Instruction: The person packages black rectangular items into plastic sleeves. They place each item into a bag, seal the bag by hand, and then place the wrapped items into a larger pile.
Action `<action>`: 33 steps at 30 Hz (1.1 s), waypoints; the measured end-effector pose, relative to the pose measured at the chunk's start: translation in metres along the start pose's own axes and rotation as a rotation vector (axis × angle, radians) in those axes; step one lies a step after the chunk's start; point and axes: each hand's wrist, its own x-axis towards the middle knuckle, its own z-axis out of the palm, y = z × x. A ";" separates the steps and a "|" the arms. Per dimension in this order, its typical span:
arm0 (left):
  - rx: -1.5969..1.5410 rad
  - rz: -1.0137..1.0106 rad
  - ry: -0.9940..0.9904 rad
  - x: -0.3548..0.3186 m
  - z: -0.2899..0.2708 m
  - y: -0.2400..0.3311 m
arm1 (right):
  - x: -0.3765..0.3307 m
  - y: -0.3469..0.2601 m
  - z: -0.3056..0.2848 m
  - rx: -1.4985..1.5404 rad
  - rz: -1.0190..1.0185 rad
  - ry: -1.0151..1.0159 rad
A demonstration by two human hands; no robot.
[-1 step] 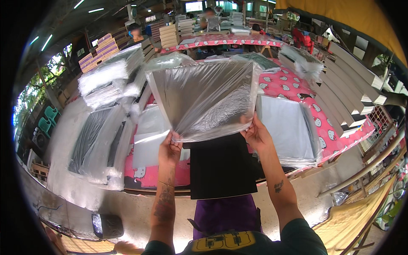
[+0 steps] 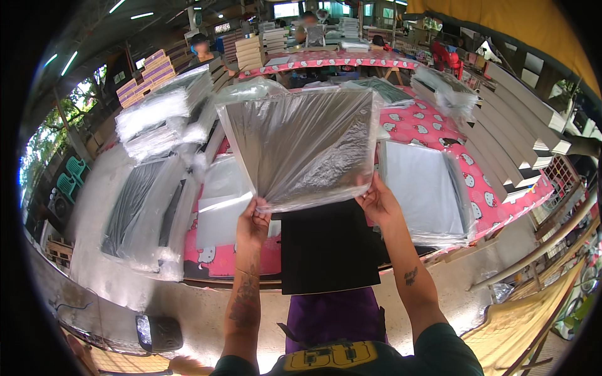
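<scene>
Head view: left hand [image 2: 252,224] and right hand [image 2: 376,202] each grip a lower corner of a crinkled, glossy clear plastic bag [image 2: 301,147] above a flat, matte black square board [image 2: 327,247].

The bag [image 2: 301,147] pinched between the left hand [image 2: 253,220] and the right hand [image 2: 376,200] is thin clear plastic, shiny and crinkly, with a dull grey sheet inside. Just below the hands lies a black board [image 2: 329,250], flat, smooth and not shiny at all. Under the hands the tablecloth [image 2: 439,128] looks like pink printed plastic, a bit glossy. Left of the left hand, piles of shiny plastic wrap [image 2: 163,113] look wrinkled.
</scene>
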 end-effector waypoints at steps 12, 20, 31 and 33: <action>0.854 0.488 -0.252 0.010 0.030 -0.001 | 0.020 0.043 -0.100 -0.407 0.098 0.140; 0.487 0.545 -0.398 -0.004 0.119 0.014 | -0.009 0.016 -0.057 -0.341 -0.222 0.204; 0.729 -0.188 -0.579 -0.075 0.078 -0.134 | -0.005 -0.049 -0.030 0.039 -0.895 0.276; 0.938 -0.161 -0.533 -0.081 0.040 -0.114 | -0.023 -0.063 -0.055 -0.021 -0.917 0.337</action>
